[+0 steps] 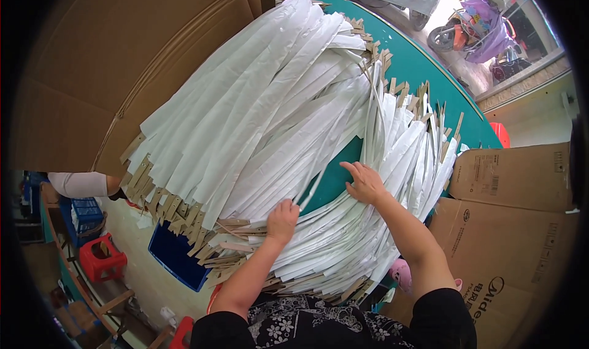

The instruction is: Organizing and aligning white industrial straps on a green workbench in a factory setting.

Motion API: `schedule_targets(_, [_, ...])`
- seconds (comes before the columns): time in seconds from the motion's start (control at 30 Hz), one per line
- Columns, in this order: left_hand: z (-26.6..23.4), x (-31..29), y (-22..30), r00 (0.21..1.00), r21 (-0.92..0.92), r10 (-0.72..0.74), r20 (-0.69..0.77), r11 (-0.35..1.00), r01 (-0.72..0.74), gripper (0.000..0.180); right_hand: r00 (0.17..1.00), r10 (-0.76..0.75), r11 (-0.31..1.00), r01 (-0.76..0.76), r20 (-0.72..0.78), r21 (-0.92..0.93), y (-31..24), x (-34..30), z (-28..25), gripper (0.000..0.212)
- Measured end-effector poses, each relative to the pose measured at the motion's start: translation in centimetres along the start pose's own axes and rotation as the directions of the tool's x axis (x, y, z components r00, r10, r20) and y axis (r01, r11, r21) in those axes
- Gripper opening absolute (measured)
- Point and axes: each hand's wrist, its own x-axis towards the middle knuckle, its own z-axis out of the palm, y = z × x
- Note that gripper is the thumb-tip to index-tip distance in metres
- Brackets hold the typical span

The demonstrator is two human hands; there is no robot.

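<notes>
Long flat white strips (245, 109) with brown, hole-punched end tabs lie in a big fanned pile across the green table (336, 172). A second bundle of the same strips (343, 232) curves along the near side and up the right. My left hand (283, 221) is closed at the near middle, on the end of a thin white strip (319, 176) that runs up toward the top of the pile. My right hand (366, 184) hovers over or rests by the inner edge of the curved bundle, thumb and fingers apart, holding nothing visible.
A tall cardboard sheet (73, 79) stands at the left, and cardboard boxes (497, 238) at the right. Below left are a blue bin (178, 257) and a red stool (102, 258). Another person's sleeve (80, 184) shows at the left. A scooter (469, 33) is beyond the doorway.
</notes>
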Motion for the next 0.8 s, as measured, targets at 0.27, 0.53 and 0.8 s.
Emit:
schedule_targets(0.27, [-1.3,-0.7,2.8,0.937,-0.206,0.175,0.302,0.972,-0.115,0.023,0.986,-0.108,0.937,0.144,0.128,-0.319,0.2,2.9,0.9,0.025])
schedule_targets(0.53, [-3.8,4.3,-5.0,0.93,0.08,-0.337,-0.147,0.933,0.351,0.06,0.874,-0.122,0.98,0.181,0.471,-0.082,2.1,1.4,-0.8,0.026])
schedule_targets(0.8, [-0.7,2.2,-4.6,0.975,0.056,-0.215,-0.049,0.974,0.217,0.006,0.909,-0.067,0.998,0.068,0.41,0.013,2.0,1.3,-0.2,0.032])
